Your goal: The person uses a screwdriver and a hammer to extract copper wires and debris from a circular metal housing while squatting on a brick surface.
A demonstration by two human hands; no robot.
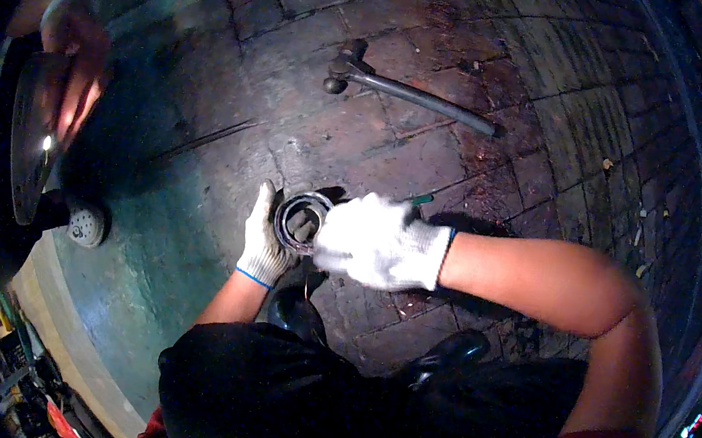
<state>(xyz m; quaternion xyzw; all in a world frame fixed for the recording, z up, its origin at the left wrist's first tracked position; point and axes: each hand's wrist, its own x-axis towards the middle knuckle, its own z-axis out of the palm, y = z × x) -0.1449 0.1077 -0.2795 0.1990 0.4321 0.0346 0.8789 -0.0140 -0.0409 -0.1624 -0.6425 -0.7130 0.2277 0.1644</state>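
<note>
A dark metal ring with a grooved rim, like a bearing (pixel 282 221), is held up in front of my knees. My left hand (pixel 267 239), in a white knit glove with a blue cuff edge, grips its left side, thumb pointing up. Against the ring's right edge is my right hand (pixel 379 240), gloved the same way and slightly blurred. Its fingers are curled closed, and what they hold is hidden. A short green piece (pixel 422 200) shows just beyond the right glove; I cannot tell whether it is in that hand or on the ground.
A ball-peen hammer (pixel 425 98) lies on the brick paving (pixel 294 114) ahead. At the left, another person's hand (pixel 79 99) is by a flat dark device (pixel 34 133) with a bright light; a grey clog (pixel 87 224) is below. Assorted tools (pixel 30 363) lie at the lower left.
</note>
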